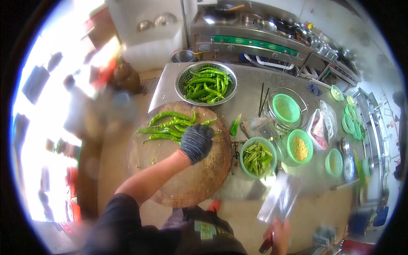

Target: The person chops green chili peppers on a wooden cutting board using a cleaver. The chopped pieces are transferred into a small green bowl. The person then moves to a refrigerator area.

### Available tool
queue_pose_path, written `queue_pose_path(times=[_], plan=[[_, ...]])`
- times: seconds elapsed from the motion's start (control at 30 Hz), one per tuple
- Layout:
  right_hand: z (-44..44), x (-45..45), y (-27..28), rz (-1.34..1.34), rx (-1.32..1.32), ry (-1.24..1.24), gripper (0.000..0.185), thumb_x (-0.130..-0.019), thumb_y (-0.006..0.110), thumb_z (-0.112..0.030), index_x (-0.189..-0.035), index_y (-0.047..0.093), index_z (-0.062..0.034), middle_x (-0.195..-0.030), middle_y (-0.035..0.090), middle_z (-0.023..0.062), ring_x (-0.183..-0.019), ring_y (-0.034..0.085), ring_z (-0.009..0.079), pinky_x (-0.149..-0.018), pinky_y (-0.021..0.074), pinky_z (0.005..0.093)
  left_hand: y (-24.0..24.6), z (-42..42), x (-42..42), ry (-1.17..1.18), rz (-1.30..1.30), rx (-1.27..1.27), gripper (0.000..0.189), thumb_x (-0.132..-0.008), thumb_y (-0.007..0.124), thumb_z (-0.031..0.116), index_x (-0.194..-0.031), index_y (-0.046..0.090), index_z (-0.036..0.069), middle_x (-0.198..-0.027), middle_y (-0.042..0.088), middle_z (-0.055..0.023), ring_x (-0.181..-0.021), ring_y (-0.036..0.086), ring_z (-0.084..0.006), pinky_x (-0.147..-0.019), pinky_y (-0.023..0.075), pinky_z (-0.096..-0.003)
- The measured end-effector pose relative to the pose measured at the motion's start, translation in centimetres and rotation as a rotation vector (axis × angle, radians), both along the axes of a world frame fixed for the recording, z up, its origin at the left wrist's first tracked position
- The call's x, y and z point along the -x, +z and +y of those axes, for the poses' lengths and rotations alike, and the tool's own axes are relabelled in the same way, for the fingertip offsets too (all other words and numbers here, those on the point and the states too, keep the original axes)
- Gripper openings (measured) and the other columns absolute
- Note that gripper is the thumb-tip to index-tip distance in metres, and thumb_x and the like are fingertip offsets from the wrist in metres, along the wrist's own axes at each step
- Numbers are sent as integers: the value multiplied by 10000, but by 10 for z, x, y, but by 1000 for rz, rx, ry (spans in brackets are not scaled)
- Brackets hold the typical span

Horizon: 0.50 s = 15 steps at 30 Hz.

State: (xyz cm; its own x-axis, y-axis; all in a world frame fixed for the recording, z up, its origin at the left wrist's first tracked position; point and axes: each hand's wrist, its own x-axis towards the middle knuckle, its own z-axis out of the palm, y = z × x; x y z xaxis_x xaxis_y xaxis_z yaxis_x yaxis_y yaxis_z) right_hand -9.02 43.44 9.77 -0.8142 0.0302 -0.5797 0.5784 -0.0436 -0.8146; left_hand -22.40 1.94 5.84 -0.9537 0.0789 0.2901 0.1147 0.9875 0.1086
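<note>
Several long green chili peppers [169, 126] lie in a loose bunch on a round wooden chopping block [178, 188]. My left hand [197, 142], in a dark grey knit glove, is closed over their right-hand ends. Its fingertips are hidden beneath it, so I cannot tell how firmly it grips. My right hand [278, 234], bare, holds a cleaver [279, 197] by its handle, the broad blade pointing away from me, right of the block. Behind the block, a perforated metal colander [234, 87] holds more whole green chilies.
Right of the block stands a green plastic basket [244, 161] of cut green pieces. Beyond are a basket [291, 135] with yellow bits, a wire strainer [305, 110], a folded cloth [255, 126] and a white tray of meat [318, 129]. A stove [248, 38] lines the back.
</note>
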Motion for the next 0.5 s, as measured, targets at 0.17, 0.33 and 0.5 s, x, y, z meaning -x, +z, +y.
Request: queue_pose_path(times=[0.17,0.33,0.5], plan=[[-31,0,4,17,-66,223,188,-970,543,-127,-1054,434,1,-580,496,54,-422,501,158,-399,443,325,-4,-18,-7,27,-294,77,220,-830,615,257,-952,664,80,-924,665,-177,-869,653,-373,-718,511,-511],[-74,-9,9,247,-286,437,145,-961,574,-129,-907,515,-7,-590,551,67,-487,560,173,-464,447,337,-5,6,-65,-73,-300,-239,206,-810,617,230,-945,661,81,-894,669,-196,-867,651,-402,-769,505,-529],[-122,-26,45,418,-585,671,177,-934,595,-134,-857,495,-10,-627,552,195,-557,575,373,-521,435,434,-18,11,-103,-147,-338,-434,278,-801,633,296,-971,696,85,-965,681,-214,-911,641,-419,-815,504,-526]])
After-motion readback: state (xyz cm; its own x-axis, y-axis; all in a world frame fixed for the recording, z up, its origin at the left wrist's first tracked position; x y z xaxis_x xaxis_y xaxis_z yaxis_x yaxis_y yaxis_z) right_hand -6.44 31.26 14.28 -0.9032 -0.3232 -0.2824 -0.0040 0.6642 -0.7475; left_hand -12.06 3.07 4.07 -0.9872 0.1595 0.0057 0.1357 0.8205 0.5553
